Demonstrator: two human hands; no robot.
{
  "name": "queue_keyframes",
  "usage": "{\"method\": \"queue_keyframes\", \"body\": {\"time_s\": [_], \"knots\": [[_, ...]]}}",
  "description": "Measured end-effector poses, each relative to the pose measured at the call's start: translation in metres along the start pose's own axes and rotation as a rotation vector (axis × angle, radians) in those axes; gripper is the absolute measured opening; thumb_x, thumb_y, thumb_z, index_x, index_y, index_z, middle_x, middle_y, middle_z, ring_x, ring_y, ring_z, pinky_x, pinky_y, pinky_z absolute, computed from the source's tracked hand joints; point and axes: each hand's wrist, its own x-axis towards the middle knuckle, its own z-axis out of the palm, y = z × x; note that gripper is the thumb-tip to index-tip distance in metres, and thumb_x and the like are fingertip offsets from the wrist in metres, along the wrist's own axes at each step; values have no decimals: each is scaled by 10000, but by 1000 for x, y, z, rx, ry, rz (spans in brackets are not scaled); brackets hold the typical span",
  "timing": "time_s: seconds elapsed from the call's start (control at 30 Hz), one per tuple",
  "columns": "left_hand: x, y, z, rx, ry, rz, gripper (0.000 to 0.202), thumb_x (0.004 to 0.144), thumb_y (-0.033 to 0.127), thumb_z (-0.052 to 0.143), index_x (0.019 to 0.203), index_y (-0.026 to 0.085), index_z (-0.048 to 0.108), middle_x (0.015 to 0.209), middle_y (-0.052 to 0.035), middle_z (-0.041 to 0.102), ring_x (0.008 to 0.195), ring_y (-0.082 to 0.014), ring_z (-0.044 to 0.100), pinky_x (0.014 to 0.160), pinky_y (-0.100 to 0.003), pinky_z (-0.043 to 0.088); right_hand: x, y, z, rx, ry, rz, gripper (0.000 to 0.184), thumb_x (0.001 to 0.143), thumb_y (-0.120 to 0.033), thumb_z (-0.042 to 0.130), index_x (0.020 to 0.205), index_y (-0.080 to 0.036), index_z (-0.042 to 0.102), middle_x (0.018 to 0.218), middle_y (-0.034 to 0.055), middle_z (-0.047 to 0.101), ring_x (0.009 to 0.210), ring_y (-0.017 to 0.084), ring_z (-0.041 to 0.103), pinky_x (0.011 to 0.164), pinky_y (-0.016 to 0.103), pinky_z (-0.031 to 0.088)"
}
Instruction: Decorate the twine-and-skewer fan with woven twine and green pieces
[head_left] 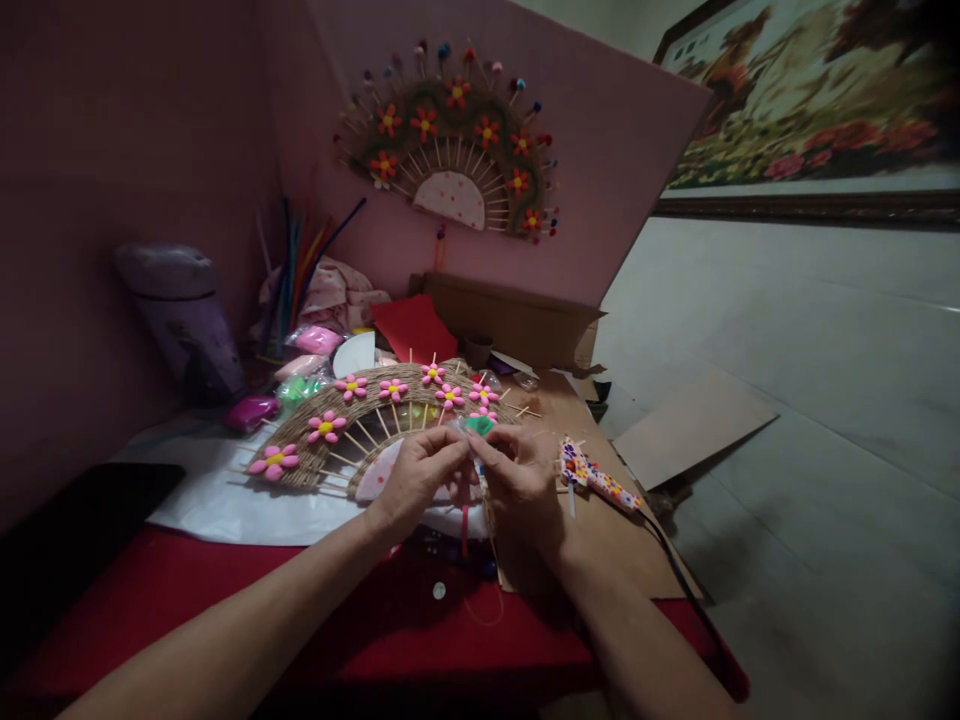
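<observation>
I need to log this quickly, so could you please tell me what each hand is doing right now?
Left hand: closed, fingertips pinching a small pale item, too small to identify.
Right hand: closed, pinching the same item.

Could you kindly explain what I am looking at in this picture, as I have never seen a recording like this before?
There is no machine: a head-worn camera looks down at one person's bare hands. The left hand and right hand meet, pinching a small piece, too small to identify. Beneath them, on a red table, lies a woven fan with pink flowers. A patterned tool with a cord lies to its right. A second fan hangs on the pink board behind.
</observation>
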Motion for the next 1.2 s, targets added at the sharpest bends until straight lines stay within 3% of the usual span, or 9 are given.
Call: {"method": "queue_keyframes", "body": {"time_s": [0.13,0.3,0.4,0.5,0.7,0.8,1.0,1.1,1.2], "knots": [[-2,7,1,236,82,174,253,818,335,570,647,150,552,534,23,533,467,-88,482,480,-216,387,5,-12,-7,187,-18,41,398,863,-142,502,1250,-220,548,1047,85,597,950,186,594,796,332,518],[-4,8,0,631,55,390,162,836,239,523,723,158,607,634,7,564,587,-106,493,576,-226,386,9,-13,-7,280,35,111,215,870,-159,531,1065,-206,606,950,56,649,856,160,619,720,290,517],[-4,6,0,750,44,433,137,817,185,516,700,168,586,593,27,516,562,-100,442,567,-225,348,10,-12,-6,217,1,94,143,877,-156,500,974,-193,598,864,45,651,785,154,607,684,281,495],[-4,4,2,773,61,427,197,814,191,498,619,175,514,551,43,435,532,-94,390,546,-226,311,10,-14,-5,65,-42,75,99,882,-179,470,859,-179,566,749,33,601,689,152,561,615,272,443],[-6,-4,8,726,199,384,229,756,172,495,537,185,431,514,51,383,504,-89,349,521,-223,286,6,-8,2,-193,141,186,117,836,-136,456,753,-196,512,639,-3,511,592,143,487,556,258,376],[-6,-7,8,730,267,388,218,742,165,493,534,188,433,499,54,378,489,-87,341,510,-221,279,4,-5,5,-127,155,192,99,812,-118,488,775,-199,532,626,-16,523,560,128,492,542,244,384],[-7,-8,4,798,136,426,195,746,161,515,564,187,453,525,52,393,498,-85,348,522,-227,272,1,-14,3,87,104,182,98,814,-127,545,867,-203,513,755,6,604,625,125,553,600,245,462],[-8,-8,5,795,187,417,220,740,153,505,538,191,426,499,55,370,480,-86,330,508,-230,261,1,-14,1,150,83,97,126,812,-83,509,818,-208,529,778,20,615,721,145,583,660,272,490],[-10,-10,8,802,228,424,209,743,157,504,547,193,440,503,50,390,486,-90,348,513,-235,270,3,-10,-1,135,121,79,187,819,-90,508,935,-211,590,874,50,638,838,174,608,733,316,518]]}}
